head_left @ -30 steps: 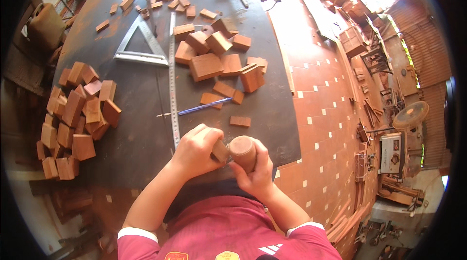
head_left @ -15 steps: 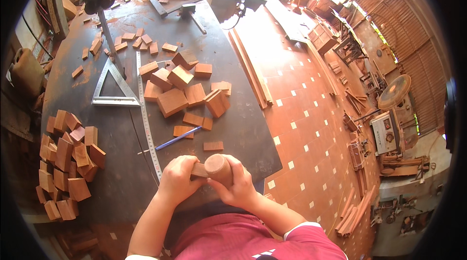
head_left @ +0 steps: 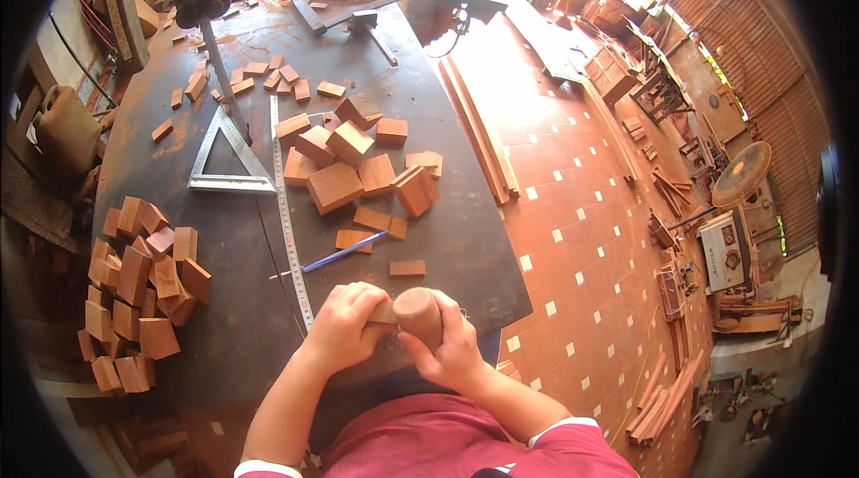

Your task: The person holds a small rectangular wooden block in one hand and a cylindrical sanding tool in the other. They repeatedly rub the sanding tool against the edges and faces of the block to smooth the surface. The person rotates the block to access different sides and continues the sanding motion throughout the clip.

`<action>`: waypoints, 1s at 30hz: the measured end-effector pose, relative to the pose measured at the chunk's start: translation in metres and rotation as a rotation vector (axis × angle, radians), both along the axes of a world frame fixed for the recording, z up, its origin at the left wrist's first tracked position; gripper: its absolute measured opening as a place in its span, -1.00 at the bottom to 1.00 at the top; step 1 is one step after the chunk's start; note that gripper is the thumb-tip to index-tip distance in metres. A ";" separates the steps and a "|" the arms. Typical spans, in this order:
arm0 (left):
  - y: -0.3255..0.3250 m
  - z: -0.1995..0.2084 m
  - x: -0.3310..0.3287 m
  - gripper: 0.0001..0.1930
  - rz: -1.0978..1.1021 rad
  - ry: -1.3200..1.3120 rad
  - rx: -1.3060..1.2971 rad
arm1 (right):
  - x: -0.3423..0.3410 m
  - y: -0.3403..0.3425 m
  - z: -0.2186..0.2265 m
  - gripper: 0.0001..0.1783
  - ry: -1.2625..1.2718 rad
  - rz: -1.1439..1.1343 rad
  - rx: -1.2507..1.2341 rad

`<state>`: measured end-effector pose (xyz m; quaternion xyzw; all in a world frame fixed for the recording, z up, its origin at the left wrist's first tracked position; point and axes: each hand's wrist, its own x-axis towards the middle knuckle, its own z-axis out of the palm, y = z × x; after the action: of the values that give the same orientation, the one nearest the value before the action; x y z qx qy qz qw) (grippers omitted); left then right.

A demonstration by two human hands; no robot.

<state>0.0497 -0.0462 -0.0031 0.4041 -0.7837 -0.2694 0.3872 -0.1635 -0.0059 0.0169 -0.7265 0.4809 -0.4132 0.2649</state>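
Near the front edge of the bench, my two hands meet. My left hand (head_left: 347,328) grips a small light-brown wooden block (head_left: 383,312), most of it hidden behind the fingers. The fingers and thumb of my right hand (head_left: 455,351) close around a thick, round-ended wooden cylinder (head_left: 418,310). The block's end lies against the cylinder's side, or very close to it. Just beyond my hands, a single small block (head_left: 407,268) lies flat. A blue pencil-like stick (head_left: 344,251) rests partly across another block (head_left: 354,241).
Several reddish wooden blocks (head_left: 335,188) lie loosely mid-bench, with a tighter cluster (head_left: 134,277) at the left. A triangular metal square (head_left: 231,181) sits beside a white measuring tape (head_left: 287,236) and a thin upright saw blade (head_left: 220,71). The dark bench top (head_left: 465,277) ends at the right above tiled floor.
The whole view has shifted slightly, so the bench appears farther right. My hands keep their grips, and the wooden block has turned a little against the cylinder.
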 end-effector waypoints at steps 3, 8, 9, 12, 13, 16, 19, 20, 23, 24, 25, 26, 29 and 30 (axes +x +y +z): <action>-0.001 -0.001 -0.002 -0.53 0.020 0.039 0.046 | 0.004 -0.012 0.005 -0.19 -0.001 0.000 0.009; 0.000 0.003 -0.003 -0.56 -0.025 0.107 0.113 | -0.008 -0.003 0.009 -0.21 0.053 0.083 -0.037; 0.000 0.005 -0.003 -0.56 -0.014 0.112 0.107 | -0.010 -0.003 0.009 -0.22 0.056 0.101 -0.054; -0.001 0.002 -0.003 -0.55 -0.008 0.111 0.081 | -0.009 -0.012 0.008 -0.23 0.058 0.045 -0.030; -0.001 0.002 -0.003 -0.55 -0.007 0.107 0.092 | -0.006 -0.016 0.008 -0.23 0.054 0.009 -0.010; 0.001 0.003 -0.001 -0.54 -0.006 0.105 0.112 | -0.001 -0.019 0.011 -0.23 0.075 -0.017 -0.009; 0.001 0.003 -0.002 -0.55 -0.012 0.111 0.116 | -0.003 0.005 0.016 -0.22 0.065 0.054 -0.024; 0.001 0.002 -0.002 -0.55 -0.008 0.115 0.114 | -0.003 0.010 0.017 -0.22 0.063 0.081 -0.029; 0.001 0.000 -0.003 -0.55 0.012 0.118 0.114 | 0.003 0.005 0.017 -0.23 0.042 0.022 -0.029; -0.002 -0.002 -0.003 -0.55 0.029 0.114 0.114 | 0.005 0.003 0.018 -0.24 0.038 -0.007 -0.016; -0.003 -0.002 -0.003 -0.55 0.048 0.106 0.114 | 0.007 0.000 0.017 -0.25 0.023 -0.031 -0.001; -0.002 0.000 -0.003 -0.55 0.032 0.102 0.110 | 0.008 -0.002 0.014 -0.26 0.008 -0.056 0.013; 0.000 0.004 -0.002 -0.54 -0.002 0.087 0.097 | 0.009 -0.017 0.011 -0.28 -0.026 -0.120 0.114; 0.001 0.001 -0.001 -0.53 0.001 0.081 0.094 | 0.009 -0.021 0.010 -0.29 -0.036 -0.139 0.157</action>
<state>0.0482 -0.0456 -0.0018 0.4108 -0.7537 -0.3220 0.3994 -0.1547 -0.0271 0.0267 -0.6609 0.5562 -0.4046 0.3002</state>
